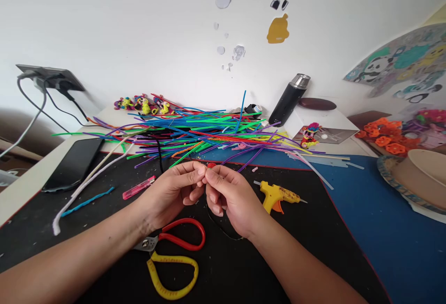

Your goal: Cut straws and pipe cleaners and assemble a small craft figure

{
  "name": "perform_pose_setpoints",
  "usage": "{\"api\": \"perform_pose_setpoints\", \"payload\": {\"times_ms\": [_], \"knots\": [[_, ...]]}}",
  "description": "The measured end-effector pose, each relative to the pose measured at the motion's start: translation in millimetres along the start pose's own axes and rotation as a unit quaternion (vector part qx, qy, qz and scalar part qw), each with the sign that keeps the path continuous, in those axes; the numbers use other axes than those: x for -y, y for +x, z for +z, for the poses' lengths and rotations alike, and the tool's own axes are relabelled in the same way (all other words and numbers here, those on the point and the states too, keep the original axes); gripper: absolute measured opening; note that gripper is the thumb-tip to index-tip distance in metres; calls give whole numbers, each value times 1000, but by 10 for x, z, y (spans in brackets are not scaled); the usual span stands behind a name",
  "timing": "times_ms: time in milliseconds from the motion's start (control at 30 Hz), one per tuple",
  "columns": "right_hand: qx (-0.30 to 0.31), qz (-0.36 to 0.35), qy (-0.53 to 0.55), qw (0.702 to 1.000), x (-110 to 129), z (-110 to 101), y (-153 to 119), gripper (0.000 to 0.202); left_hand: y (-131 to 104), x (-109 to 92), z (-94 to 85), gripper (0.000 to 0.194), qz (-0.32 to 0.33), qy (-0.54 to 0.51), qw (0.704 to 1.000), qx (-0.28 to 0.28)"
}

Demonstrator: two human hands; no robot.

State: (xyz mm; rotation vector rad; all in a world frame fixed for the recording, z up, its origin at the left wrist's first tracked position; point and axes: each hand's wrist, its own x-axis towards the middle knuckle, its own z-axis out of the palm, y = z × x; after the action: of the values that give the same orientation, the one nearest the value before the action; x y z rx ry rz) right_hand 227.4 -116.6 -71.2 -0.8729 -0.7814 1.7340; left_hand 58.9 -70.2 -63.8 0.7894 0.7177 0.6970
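My left hand [179, 185] and my right hand [237, 197] meet at the fingertips over the black mat. Both are closed in a pinch, thumbs and forefingers pressed together. A small red piece [211, 165] shows just behind the fingertips; the fingers cover most of it, so its kind is unclear. Below the left wrist lie scissors [181, 234] with one red and one yellow handle. A yellow glue gun [278, 195] lies right of my right hand, and a thin black cord [221, 230] runs beneath that hand. Left of my left hand is a pink cutter [138, 188].
A heap of coloured pipe cleaners [209, 132] spans the back of the table. A phone [73, 164], white pipe cleaners [87, 183] and a twisted blue one [88, 202] lie left. A black flask [289, 100], small figures [144, 104] and a round brown container [411, 178] stand around.
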Motion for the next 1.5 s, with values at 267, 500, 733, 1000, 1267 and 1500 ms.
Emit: {"api": "perform_pose_setpoints", "payload": {"times_ms": [267, 500, 733, 1000, 1267, 1500], "knots": [[-62, -119, -155, 979, 64, -55, 10, 45, 6, -33, 43, 49, 15, -10, 1000, -10], [-107, -185, -223, 951, 54, -74, 3, 31, 18, -34, 31, 52, 11, 1, 1000, -10], [-106, -245, -294, 918, 37, -49, -24, 18, 15, -15, 19, 52, 9, -2, 1000, -19], [-115, -291, -332, 890, 2, -40, -27, 10, 5, -29, 43, 56, -8, 2, 1000, -11], [-117, -293, -318, 894, 16, -11, -52, 11, -17, -49, 71, 53, -10, 1, 1000, 0], [-116, -299, -321, 891, 14, -22, -47, 10, -26, -81, 69, 48, -11, -3, 1000, -7]]}}
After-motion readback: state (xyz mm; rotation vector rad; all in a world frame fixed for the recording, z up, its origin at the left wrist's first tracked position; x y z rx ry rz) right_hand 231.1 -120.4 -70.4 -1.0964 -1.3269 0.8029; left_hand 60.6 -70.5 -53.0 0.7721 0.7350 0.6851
